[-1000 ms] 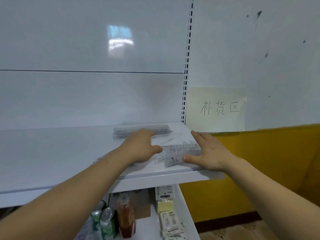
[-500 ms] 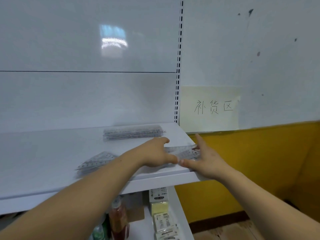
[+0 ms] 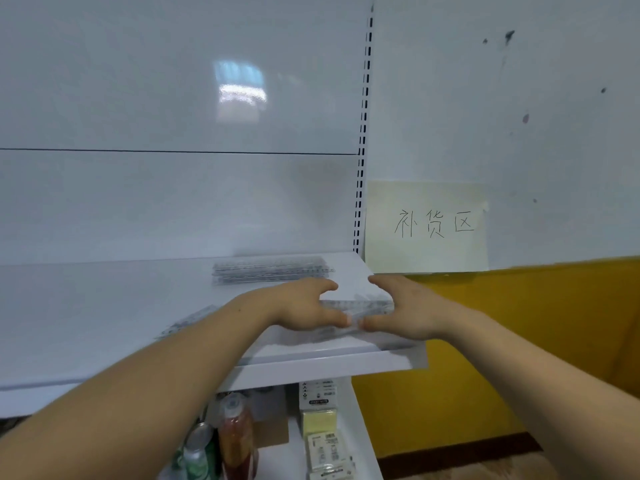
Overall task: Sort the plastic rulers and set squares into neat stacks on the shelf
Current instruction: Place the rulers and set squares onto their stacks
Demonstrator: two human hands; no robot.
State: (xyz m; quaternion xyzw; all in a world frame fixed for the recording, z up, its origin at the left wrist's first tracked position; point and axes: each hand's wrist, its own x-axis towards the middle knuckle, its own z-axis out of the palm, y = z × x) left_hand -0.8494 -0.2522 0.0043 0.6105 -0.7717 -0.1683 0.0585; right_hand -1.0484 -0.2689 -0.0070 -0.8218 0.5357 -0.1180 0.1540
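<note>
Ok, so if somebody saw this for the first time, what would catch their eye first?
The left hand and right hand grip a bundle of clear rulers between them, near the right front corner of the white shelf. Behind it lies a second ruler stack, and more clear pieces lie to the left, partly hidden by the left forearm. On the wall to the right hangs a paper sign with handwritten characters.

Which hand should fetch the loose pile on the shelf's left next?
Left hand, probably: the loose pile lies beside its forearm, while the right hand is beyond the ruler bundle both grip.
</note>
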